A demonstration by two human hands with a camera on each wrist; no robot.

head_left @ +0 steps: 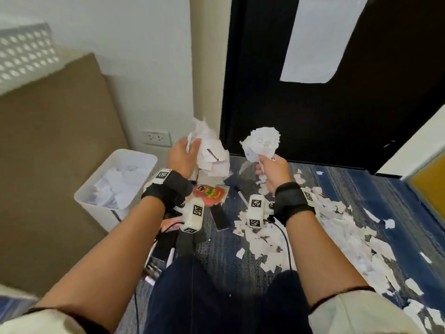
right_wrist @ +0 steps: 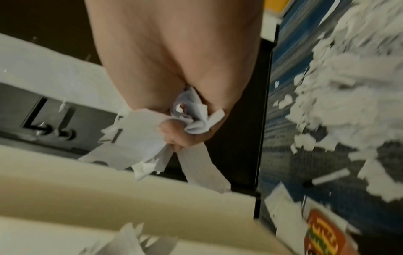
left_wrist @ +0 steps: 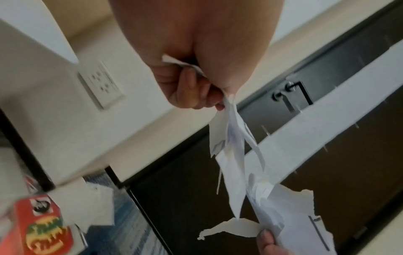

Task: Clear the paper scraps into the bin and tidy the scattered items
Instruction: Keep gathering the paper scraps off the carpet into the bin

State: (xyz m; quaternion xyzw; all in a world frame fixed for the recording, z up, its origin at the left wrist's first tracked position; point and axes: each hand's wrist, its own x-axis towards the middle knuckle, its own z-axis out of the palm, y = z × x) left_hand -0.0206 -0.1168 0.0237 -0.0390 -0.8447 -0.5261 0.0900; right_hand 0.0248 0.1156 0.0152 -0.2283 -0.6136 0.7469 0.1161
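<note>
Paper scraps: light, limp, easily shed; each load is best clenched round its middle.

At 9 o'clock stands the bin (head_left: 84, 192), part-filled. The left hand (head_left: 181, 154) is closed round a left wad (head_left: 212, 150), fingers (left_wrist: 187, 89) curled tight. At 1 o'clock the right hand (head_left: 274, 171) is clenched on a right wad (head_left: 261, 142). Loose scraps (head_left: 342, 227) are spread over the carpet (head_left: 409, 206) at 3 o'clock.
</note>
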